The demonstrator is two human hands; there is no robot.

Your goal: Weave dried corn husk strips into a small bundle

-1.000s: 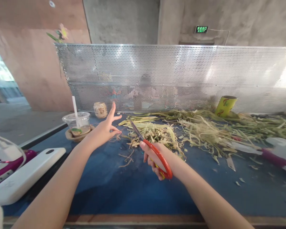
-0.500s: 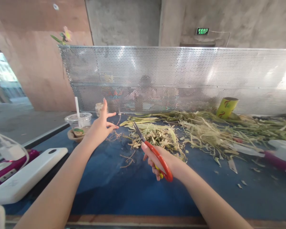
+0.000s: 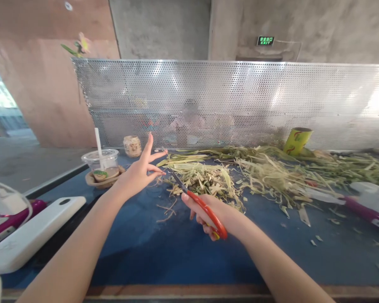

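My right hand [image 3: 205, 214] is wrapped around scissors [image 3: 208, 212] with red and yellow handles. Their dark blades point up and left, with the tips close to the fingers of my left hand [image 3: 137, 176]. My left hand pinches a thin brown strand [image 3: 168, 156] between thumb and forefinger, the other fingers stretched out; the strand is faint. Under the blades lies a heap of dry cut leaf scraps [image 3: 208, 181]. More thin brown strands [image 3: 169, 209] rest on the blue tabletop [image 3: 164, 252] below my left fingers.
Long dried leaves [image 3: 271, 172] spread along the right and back. A yellow-green tube [image 3: 297, 141] stands before the perforated metal screen [image 3: 208, 101]. At left are a plastic cup [image 3: 101, 162], a jar [image 3: 132, 146], a white power bank [image 3: 38, 231] and a purple power strip [image 3: 12, 221].
My left hand has moved right, bringing its fingertips close to the scissor tips. The scissors have shifted slightly left in view, and the whole view has shifted a little.
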